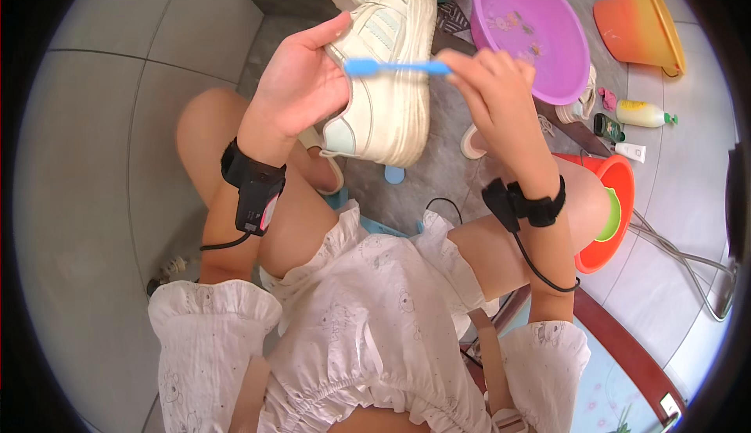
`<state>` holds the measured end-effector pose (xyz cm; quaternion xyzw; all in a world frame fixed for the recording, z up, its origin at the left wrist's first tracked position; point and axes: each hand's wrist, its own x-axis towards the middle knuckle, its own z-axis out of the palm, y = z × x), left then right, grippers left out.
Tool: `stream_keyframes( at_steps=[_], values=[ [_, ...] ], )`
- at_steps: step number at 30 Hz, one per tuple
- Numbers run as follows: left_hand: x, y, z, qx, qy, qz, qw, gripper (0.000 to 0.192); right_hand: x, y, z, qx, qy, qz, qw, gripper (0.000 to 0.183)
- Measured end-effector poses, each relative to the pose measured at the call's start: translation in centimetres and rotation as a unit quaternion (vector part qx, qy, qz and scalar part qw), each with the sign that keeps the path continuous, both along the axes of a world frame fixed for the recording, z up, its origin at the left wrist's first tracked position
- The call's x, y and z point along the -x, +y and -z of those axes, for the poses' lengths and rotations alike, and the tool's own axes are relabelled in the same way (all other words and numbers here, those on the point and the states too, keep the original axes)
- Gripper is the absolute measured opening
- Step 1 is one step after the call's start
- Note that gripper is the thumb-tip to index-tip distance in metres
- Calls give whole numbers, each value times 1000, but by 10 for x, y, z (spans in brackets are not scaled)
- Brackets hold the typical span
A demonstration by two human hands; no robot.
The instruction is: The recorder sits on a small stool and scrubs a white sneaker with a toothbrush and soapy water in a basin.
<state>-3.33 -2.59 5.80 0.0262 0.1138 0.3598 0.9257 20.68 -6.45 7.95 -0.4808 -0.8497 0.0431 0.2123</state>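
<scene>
In the head view a white sneaker [381,104] is held up at the upper middle, its side and the edge of its thick sole towards me, with greyish marks on the sole. My left hand [305,78] holds it at the ankle opening, thumb outside and the other fingers partly hidden by the shoe. My right hand [499,87] grips the end of a blue brush [396,68], which looks like a toothbrush and is slightly blurred. The brush lies across the view of the shoe's side; whether it touches the shoe I cannot tell.
A purple plastic basin [531,34] stands at the upper right, an orange-yellow bucket [636,28] beyond it. Another white shoe [581,101], a pump bottle [642,114], a dark green bottle [608,128] and a white tube [629,151] lie near. A red bucket [623,210] is beside my right leg.
</scene>
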Motion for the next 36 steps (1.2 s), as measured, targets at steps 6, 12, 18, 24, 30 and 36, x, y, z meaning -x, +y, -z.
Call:
stream_keyframes(
  at_steps=[6, 12, 18, 24, 30, 36],
  values=[
    [-8, -1, 2, 13, -14, -5, 1000, 46, 4, 2, 8, -12, 1, -4, 1000, 20],
    [2, -2, 6, 19, -74, -8, 997, 46, -2, -18, -1, 69, -11, -22, 997, 20],
    [0, 1, 1, 2, -14, -2, 1000, 46, 1, 5, -4, -44, -32, -17, 998, 20],
    [-11, -1, 2, 13, -3, -5, 1000, 47, -2, 5, 2, -39, -34, 6, 999, 17],
    [0, -1, 0, 28, -33, -8, 999, 46, -9, -7, -8, -6, -53, -38, 998, 16],
    [-3, 1, 11, 8, -9, -5, 1000, 44, -7, 18, 2, -53, -20, 46, 997, 22]
  ],
)
